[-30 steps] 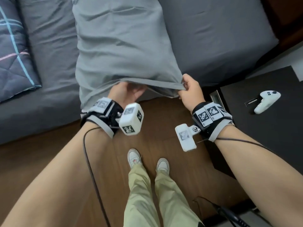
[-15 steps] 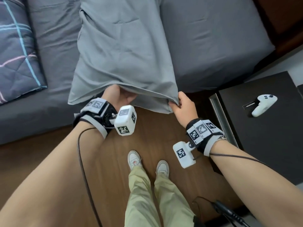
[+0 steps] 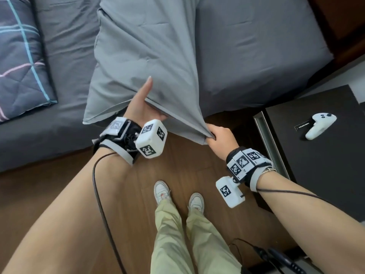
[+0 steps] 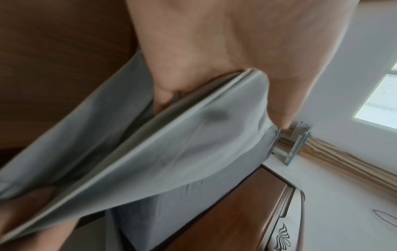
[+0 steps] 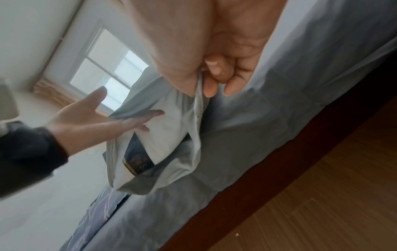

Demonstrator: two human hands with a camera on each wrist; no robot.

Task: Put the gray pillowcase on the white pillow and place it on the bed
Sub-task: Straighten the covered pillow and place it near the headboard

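Observation:
The gray pillowcase (image 3: 148, 52) covers the pillow and lies on the gray bed (image 3: 256, 56), its open end hanging over the bed's near edge. My left hand (image 3: 144, 107) has its fingers inside the opening and its thumb stretched out on top of the fabric. In the right wrist view the left hand (image 5: 107, 122) presses straight fingers against the white pillow (image 5: 169, 134) inside the case. My right hand (image 3: 219, 137) pinches the hem at the right corner and holds it taut; its curled fingers (image 5: 214, 81) clamp the gray fabric (image 5: 197, 118).
A dark quilt (image 3: 17, 56) with coloured lines lies on the bed at the left. A black nightstand (image 3: 316, 175) stands at the right with a white controller (image 3: 320, 125) on it. Below are the wood floor (image 3: 59, 184), my shoes and a cable (image 3: 276, 256).
My right hand has drawn the hem corner down towards me, stretching the opening. My left hand has turned, and its thumb now lies out on top of the pillowcase.

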